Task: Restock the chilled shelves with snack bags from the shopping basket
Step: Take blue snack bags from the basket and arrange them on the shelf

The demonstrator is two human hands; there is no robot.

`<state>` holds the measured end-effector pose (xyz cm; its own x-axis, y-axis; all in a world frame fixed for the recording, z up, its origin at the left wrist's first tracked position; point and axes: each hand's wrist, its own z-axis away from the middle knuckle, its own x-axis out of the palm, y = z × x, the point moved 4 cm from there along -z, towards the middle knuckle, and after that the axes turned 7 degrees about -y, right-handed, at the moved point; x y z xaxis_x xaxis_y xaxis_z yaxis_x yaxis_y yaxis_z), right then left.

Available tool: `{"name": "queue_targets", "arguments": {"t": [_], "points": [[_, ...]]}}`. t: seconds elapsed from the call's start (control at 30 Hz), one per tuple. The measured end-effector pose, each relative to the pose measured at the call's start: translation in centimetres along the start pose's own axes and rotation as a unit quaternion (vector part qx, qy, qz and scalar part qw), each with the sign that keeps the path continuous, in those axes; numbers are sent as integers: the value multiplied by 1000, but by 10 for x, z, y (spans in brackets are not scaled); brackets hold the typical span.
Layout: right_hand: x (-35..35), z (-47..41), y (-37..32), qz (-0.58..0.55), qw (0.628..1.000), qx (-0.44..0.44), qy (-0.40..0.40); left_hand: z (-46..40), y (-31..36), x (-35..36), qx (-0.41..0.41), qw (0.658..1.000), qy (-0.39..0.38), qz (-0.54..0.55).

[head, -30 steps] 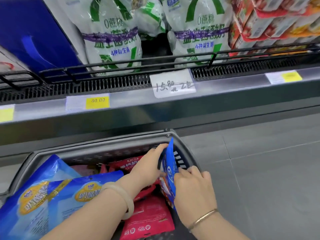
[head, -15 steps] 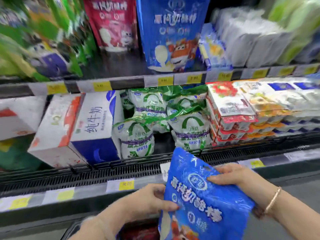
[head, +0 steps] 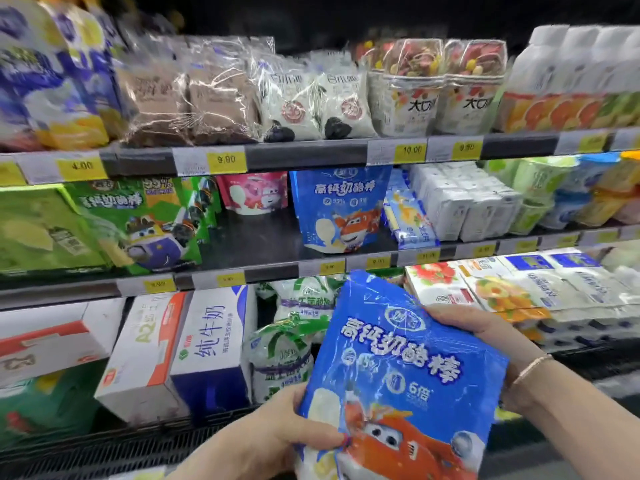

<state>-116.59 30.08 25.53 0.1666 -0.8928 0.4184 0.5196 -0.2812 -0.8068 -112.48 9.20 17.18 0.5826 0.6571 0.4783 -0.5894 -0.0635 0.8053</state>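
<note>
Before chilled shelves (head: 277, 261), both hands grip a glossy blue cartoon-plane snack bag (head: 398, 368).

Held snack bag (head: 398, 368): bright blue, white lettering, red-orange cartoon plane, white patch at lower left. Shelf bag (head: 341, 209): same blue, white and red-orange print. Neighbouring bag (head: 254, 194): pink with white. Bags (head: 138, 223) at left: green, with a purple cartoon plane. Milk carton (head: 207, 344): white and dark blue, orange side panel. Price tags (head: 227, 160): yellow on grey strip. Wrist bracelet (head: 531, 367): gold.
</note>
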Motion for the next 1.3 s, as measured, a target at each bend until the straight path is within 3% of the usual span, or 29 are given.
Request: {"name": "queue_targets", "arguments": {"t": [0.17, 0.23, 0.33, 0.43, 0.53, 0.77, 1.03, 1.13, 1.3], "points": [[13, -4, -14, -165, 979, -93, -78, 8, 21, -15, 91, 975, 197, -51], [18, -4, -8, -138, 981, -78, -108, 10, 29, -17, 127, 960, 244, -46], [31, -6, 12, -1, 988, -28, -149, 13, 40, -14, 161, 946, 280, -41], [35, -11, 27, 71, 992, -15, -107, 16, 50, -11, 176, 937, 299, -45], [43, -16, 36, 141, 983, -6, -121, 22, 54, -15, 184, 937, 295, -29], [50, -38, 41, 183, 980, -50, -55, 39, 63, -28, 118, 973, 178, -86], [19, -81, 22, 210, 971, -109, 21, 0, 98, -49, 136, 928, 248, -241], [1, -109, -4, 249, 957, -136, 56, -33, 118, -64, 173, 906, 268, -278], [-11, -147, -51, 301, 932, -195, 50, -76, 152, -92, 258, 859, 312, -313]]}}
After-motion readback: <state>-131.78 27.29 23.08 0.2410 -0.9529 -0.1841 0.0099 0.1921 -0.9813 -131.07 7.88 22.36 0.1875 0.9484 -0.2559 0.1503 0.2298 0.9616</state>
